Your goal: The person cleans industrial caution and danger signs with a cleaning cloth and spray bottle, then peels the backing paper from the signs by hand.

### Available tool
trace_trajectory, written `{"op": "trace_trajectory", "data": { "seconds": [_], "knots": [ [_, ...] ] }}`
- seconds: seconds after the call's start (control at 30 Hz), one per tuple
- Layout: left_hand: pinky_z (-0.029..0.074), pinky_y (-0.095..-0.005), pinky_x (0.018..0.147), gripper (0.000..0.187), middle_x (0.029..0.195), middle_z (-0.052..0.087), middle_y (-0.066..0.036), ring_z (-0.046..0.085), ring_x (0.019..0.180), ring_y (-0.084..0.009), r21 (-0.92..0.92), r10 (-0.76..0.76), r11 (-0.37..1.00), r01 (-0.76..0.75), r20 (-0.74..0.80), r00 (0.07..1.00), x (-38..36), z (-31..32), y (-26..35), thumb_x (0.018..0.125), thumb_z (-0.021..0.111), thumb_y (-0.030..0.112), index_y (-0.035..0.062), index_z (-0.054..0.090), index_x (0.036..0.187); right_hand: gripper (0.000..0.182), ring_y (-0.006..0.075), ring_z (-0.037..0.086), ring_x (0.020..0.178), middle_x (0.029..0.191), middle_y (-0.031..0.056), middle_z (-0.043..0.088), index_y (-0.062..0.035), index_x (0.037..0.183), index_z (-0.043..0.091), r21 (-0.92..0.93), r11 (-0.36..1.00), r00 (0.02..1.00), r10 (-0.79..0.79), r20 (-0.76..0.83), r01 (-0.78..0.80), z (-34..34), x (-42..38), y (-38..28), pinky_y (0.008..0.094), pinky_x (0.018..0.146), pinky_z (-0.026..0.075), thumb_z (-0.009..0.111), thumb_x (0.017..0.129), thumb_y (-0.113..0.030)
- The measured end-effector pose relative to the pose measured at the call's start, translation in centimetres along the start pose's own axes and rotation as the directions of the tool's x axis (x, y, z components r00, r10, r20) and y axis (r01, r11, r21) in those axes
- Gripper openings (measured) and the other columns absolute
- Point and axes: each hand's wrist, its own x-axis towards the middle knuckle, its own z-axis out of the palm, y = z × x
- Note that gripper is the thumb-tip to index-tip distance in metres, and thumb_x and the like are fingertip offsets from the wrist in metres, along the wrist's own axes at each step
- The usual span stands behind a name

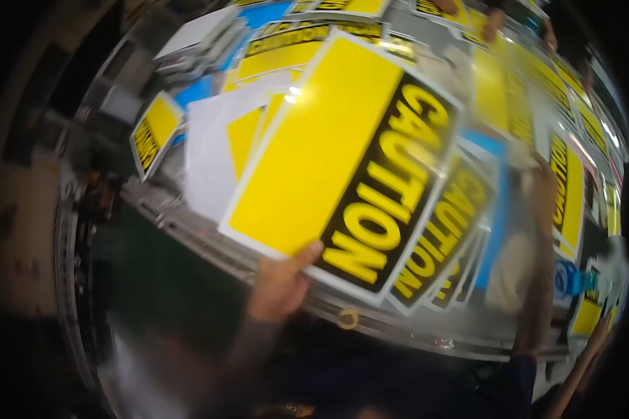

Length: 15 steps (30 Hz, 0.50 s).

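Observation:
A large yellow and black CAUTION sign [314, 140] is tilted in front of me, over other signs. My left hand [281, 286] grips its lower edge, with the thumb on the printed face. To the right, my right hand [542, 178] is smeared by motion beside a pale, blurred object [523, 155]; its fingers cannot be made out. Between the hands lies a fanned stack of CAUTION signs [449, 216]. A white sheet [206, 146] and more yellow signs show behind the held sign's left side.
A small sign [155, 136] stands tilted at the left edge of the table [220, 244]. White sheets [196, 35] are stacked at the back left. Co-workers' hands [493, 24] reach in at the top. Another person's hand [602, 325] touches a sign at the lower right.

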Motion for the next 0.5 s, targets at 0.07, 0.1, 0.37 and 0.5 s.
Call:
{"op": "trace_trajectory", "data": {
  "seconds": [0.07,0.1,0.37,0.5],
  "knots": [
    [0.059,-0.0423,0.104,0.053,0.139,0.065,-0.011,0.067,0.125,-0.0251,0.007,0.079,0.997,-0.079,-0.041,0.996,2.4,-2.3,3.1,0.098,0.069,-0.007,0.004,0.054,0.148,0.041,0.0232,0.07,0.121,0.13,0.0161,0.075,0.0007,0.141,0.068,0.106,0.993,0.997,0.05,-0.059,-0.043,-2.3,-0.9,-2.6,0.0331,0.107,0.052,0.052,0.103,-0.006],
    [0.061,-0.0459,0.105,0.045,0.139,0.066,-0.015,0.068,0.125,-0.0284,-0.028,0.095,0.995,-0.096,-0.047,0.994,4.4,-3.6,4.0,0.102,0.066,-0.003,-0.0001,0.055,0.146,0.041,0.0225,0.069,0.122,0.132,0.0162,0.074,0.0007,0.141,0.068,0.147,0.988,0.995,0.06,-0.079,-0.047,-2.5,-1.1,-4.6,0.0326,0.107,0.051,0.052,0.104,-0.006],
    [0.06,-0.0356,0.094,0.059,0.131,0.068,-0.011,0.07,0.114,-0.0218,0.242,0.008,0.969,0.042,-0.198,0.98,9.5,-8.6,1.7,0.103,0.073,0.048,0.008,0.058,0.144,0.04,0.0207,0.066,0.126,0.137,0.0141,0.072,0.0031,0.139,0.068,0.252,0.965,0.997,0.07,-0.009,-0.066,-5.1,-9.1,-10.7,0.0328,0.112,0.048,0.055,0.102,-0.002],
    [0.031,-0.0209,0.046,0.084,0.072,0.063,0.0,0.043,0.05,-0.0063,0.584,-0.314,0.725,0.365,-0.192,0.93,6.5,-13.2,4.5,0.104,0.036,0.08,0.0032,0.07,0.103,0.043,0.0247,0.065,0.13,0.138,0.0175,0.071,0.003,0.138,0.068,0.235,0.964,0.991,0.132,-0.017,-0.124,-10.0,-11.6,-11.9,0.0366,0.114,0.047,0.051,0.099,0.003]
  ]
}}
